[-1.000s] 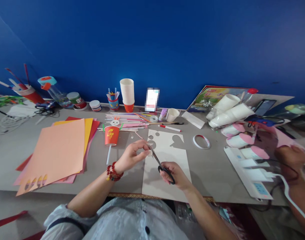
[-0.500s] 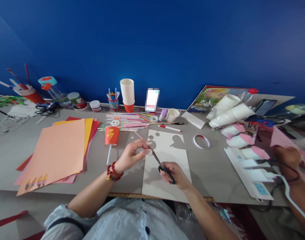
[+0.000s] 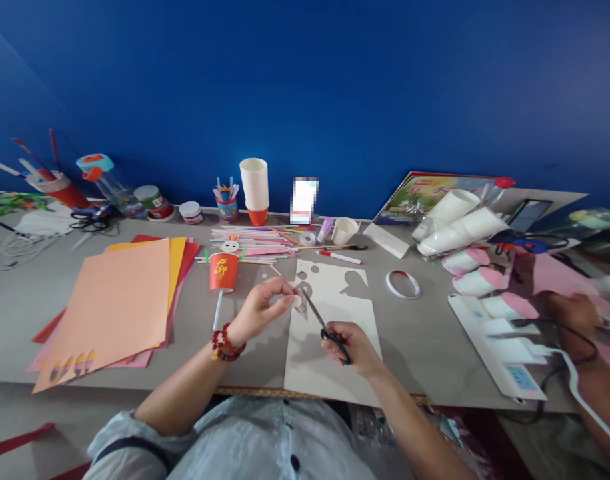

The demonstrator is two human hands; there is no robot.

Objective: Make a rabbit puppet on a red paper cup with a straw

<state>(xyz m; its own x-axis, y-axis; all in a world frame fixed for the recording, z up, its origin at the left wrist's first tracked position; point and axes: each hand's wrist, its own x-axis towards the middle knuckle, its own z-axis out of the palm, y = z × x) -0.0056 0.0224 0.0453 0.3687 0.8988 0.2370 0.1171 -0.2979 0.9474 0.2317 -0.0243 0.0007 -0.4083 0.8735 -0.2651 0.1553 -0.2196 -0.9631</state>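
Observation:
My left hand (image 3: 265, 304) pinches a small white paper piece (image 3: 297, 302) with a rounded edge between thumb and fingers. Black-handled scissors (image 3: 321, 316) are gripped in my right hand (image 3: 353, 347), their blades pointing up and left, close beside the piece. Below both hands lies a white paper sheet (image 3: 335, 380) with round and heart-shaped holes cut in its upper part. Left of my left hand, a red paper cup (image 3: 223, 273) stands upside down with a rabbit face (image 3: 229, 247) on top, green strips at its sides and a pale straw in front.
Coloured paper sheets (image 3: 115, 287) are stacked at left. Behind are straws and sticks (image 3: 255, 240) and stacked white cups (image 3: 253, 183). A tape roll (image 3: 403, 285) and power strip (image 3: 499, 353) lie right. Another person's hand (image 3: 572, 317) holds pink paper (image 3: 559, 277) at far right.
The scissor blades have moved slightly right, away from my left fingers, and the small paper piece shows more clearly. At far right, the other person's hand and pink paper have shifted a little left.

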